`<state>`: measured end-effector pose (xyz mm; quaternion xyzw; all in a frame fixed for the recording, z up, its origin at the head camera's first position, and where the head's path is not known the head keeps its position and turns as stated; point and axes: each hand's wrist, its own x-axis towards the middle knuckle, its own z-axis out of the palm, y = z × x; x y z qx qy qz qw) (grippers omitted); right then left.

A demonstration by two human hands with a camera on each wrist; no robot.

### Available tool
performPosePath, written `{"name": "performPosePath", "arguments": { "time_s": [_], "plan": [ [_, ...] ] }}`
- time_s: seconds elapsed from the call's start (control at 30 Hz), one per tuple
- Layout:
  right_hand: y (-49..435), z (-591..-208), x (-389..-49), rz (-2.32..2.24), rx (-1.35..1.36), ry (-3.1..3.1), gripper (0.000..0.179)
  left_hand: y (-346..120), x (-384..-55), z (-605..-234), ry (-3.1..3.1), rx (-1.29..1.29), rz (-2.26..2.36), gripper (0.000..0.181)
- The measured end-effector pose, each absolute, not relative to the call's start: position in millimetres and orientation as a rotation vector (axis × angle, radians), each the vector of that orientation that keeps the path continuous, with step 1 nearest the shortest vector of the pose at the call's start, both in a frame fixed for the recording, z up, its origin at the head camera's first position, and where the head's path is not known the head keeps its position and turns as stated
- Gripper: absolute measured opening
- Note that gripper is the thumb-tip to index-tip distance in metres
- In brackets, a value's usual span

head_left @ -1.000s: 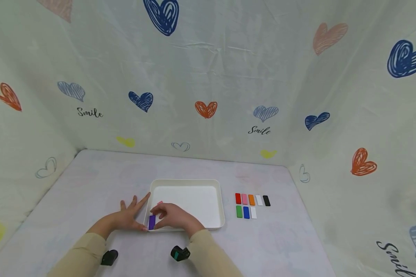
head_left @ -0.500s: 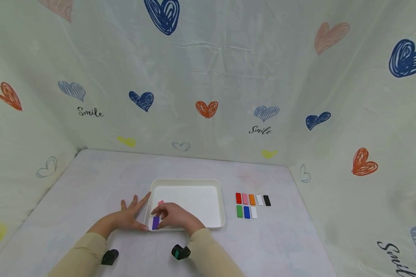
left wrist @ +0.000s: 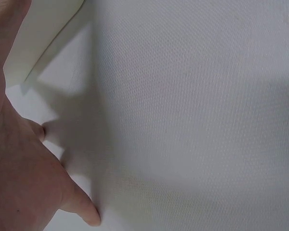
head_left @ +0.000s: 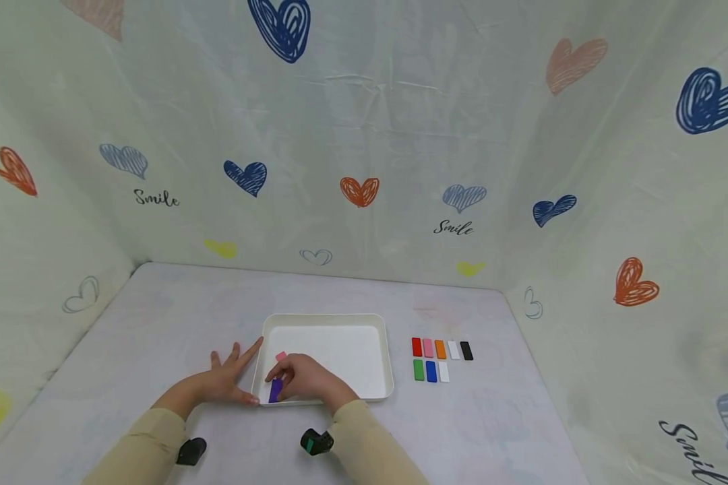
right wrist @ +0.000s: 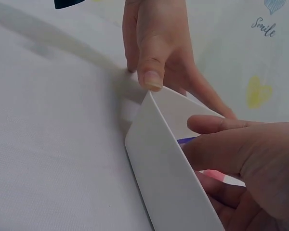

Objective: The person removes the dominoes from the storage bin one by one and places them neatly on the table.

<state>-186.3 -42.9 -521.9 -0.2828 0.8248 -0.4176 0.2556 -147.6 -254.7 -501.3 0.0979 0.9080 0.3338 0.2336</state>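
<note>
A white tray [head_left: 340, 347] sits on the table. My left hand [head_left: 221, 385] has its fingers spread and touches the tray's left wall; the left wrist view shows the palm [left wrist: 24, 178] beside it. Over the tray's near left corner, my right hand [head_left: 309, 378] has curled fingers and pinches a small purple rectangular block [head_left: 275, 392], which stands slightly tilted inside. In the right wrist view just a purple sliver [right wrist: 185, 140] shows between the fingers and the tray wall. A pink piece [head_left: 281, 356] lies in the tray beyond the right fingers, partly covered by them.
To the tray's right, small coloured blocks lie in two rows: red [head_left: 416, 347], pink [head_left: 427, 348], orange [head_left: 440, 349], white and black [head_left: 466, 351] behind; green [head_left: 418, 370], blue [head_left: 431, 372] and white in front. A heart-printed curtain [head_left: 400, 135] hangs behind the table.
Inside the tray, the purple block has shifted right, away from the left wall, and tilted a little. My right fingers have moved slightly with it; the left hand has stayed put.
</note>
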Motion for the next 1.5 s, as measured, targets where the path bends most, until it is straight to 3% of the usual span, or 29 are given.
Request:
{"name": "performPosePath", "arguments": {
  "time_s": [0.8, 1.5],
  "plan": [
    [1.1, -507.6, -193.7, -1.367, -0.664, 2.225, 0.022, -252.7, -150.9, -506.8, 2.485, 0.179, 0.886, 0.121],
    [57.6, -499.6, -183.6, -1.591, -0.384, 2.244, 0.012, -251.9, -152.5, -507.3, 2.477, 0.183, 0.899, 0.122]
  ]
}}
